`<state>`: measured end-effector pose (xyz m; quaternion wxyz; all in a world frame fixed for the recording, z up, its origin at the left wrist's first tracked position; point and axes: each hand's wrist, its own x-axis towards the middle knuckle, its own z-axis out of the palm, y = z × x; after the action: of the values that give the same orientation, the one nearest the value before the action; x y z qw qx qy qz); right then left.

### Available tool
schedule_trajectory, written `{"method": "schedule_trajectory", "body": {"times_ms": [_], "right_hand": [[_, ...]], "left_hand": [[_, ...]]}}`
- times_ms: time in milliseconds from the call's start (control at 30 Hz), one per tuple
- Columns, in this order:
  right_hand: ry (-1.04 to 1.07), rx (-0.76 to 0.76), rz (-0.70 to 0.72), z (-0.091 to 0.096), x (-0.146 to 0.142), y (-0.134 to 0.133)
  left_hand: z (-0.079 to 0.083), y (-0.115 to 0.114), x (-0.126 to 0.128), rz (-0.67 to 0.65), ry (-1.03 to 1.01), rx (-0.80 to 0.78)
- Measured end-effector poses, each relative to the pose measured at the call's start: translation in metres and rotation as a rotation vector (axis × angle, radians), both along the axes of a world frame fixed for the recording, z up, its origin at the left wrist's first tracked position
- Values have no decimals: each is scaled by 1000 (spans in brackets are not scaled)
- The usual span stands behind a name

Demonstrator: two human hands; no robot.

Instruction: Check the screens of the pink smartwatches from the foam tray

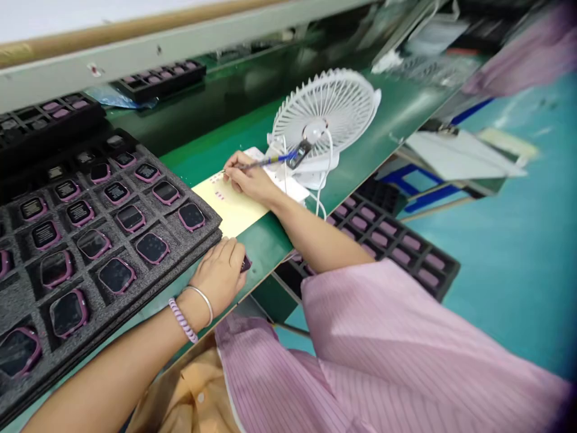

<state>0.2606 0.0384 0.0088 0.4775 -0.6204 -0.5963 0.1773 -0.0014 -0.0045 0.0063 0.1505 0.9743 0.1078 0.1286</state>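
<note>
My left hand (219, 273) rests at the front edge of the green bench, beside the foam tray, with fingers curled around a watch case (246, 263). Only a dark, pink-edged corner of the case shows past the fingers. My right hand (249, 176) is closed on a slim pen-like tool (274, 160) with a blue rear end. Its thin tip is over a yellow sheet (241, 210), which carries small pink pieces (219, 195) in rows. To the left, a grey foam tray (97, 304) holds several pink-framed watch cases (117, 275) in its pockets.
A white desk fan (331, 114) with cables stands behind my right hand. More black trays sit at the back left (162, 78) and below the bench at right (396, 246). A grey shelf beam (135, 57) crosses above. A pink sleeve (527, 54) shows at the upper right.
</note>
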Motion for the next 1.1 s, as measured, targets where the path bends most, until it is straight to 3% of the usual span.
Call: {"method": "schedule_trajectory", "body": {"times_ms": [67, 167, 367, 467, 567, 667, 733, 900, 1000, 1100], "right_hand": [[-174, -52, -15, 5, -3, -5], [-320, -135, 95, 12, -5, -7], [-469, -233, 218, 23, -5, -3], [-508, -285, 269, 31, -5, 0], [-526, -349, 332, 40, -6, 7], [-527, -425, 387, 50, -6, 17], [-523, -475, 408, 57, -8, 23], [-500, -583, 421, 70, -18, 34], [-490, -581, 373, 81, -25, 33], [-465, -500, 309, 106, -40, 21]], "left_hand": [[1, -1, 0, 5, 4, -10], [1, 0, 1, 9, -5, -35], [6, -1, -2, 28, -32, -131], [27, -8, -10, 42, -75, -263], [65, -8, -22, 57, -148, -414], [101, 11, -39, 116, -319, -579], [117, 32, -50, 192, -418, -634], [134, 67, -68, 438, -443, -698], [142, 67, -71, 546, -402, -656], [146, 63, -72, 582, -364, -561]]}}
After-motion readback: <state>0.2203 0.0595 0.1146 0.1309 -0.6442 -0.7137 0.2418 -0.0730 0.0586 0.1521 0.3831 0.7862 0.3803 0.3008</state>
